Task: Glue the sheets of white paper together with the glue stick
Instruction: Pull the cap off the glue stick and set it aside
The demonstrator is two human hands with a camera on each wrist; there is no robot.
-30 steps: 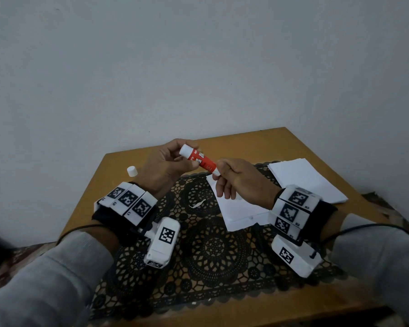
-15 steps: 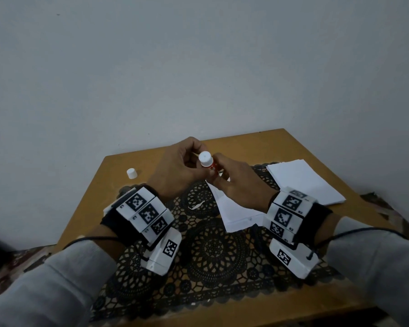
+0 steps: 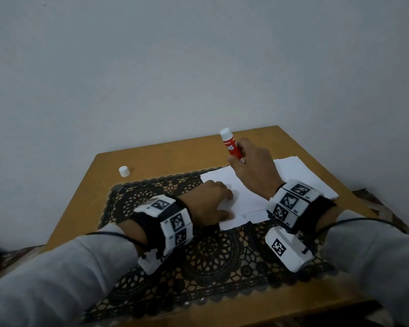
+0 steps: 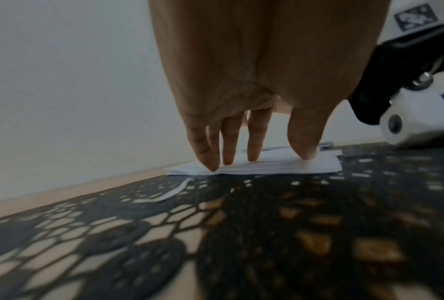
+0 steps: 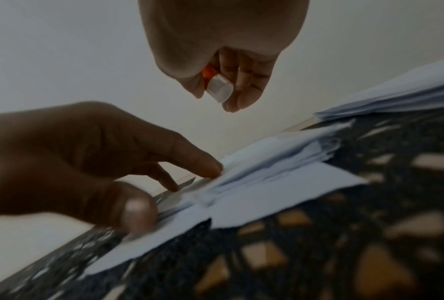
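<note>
My right hand (image 3: pixel 240 156) grips a red glue stick (image 3: pixel 230 145), held nearly upright over the far edge of the white paper sheets (image 3: pixel 248 197) on the mat. In the right wrist view, the glue stick (image 5: pixel 217 88) points a white end down, a little above the paper (image 5: pixel 267 194). My left hand (image 3: pixel 223 204) lies on the sheets' near left corner. Its straight fingers (image 4: pixel 253 150) and thumb press the paper (image 4: pixel 272 167) flat. A small white cap (image 3: pixel 124 171) stands on the table at the far left.
A black lace mat (image 3: pixel 210 263) covers the middle of the wooden table (image 3: pixel 170 154). A second stack of white sheets (image 3: pixel 300 175) lies at the right, behind my right wrist. A thin white scrap (image 4: pixel 169 194) rests on the mat left of the paper. A plain wall stands behind.
Both hands held the glue stick together above the mat. Now my left hand has let go and dropped onto the paper, and my right hand has carried the stick toward the far edge.
</note>
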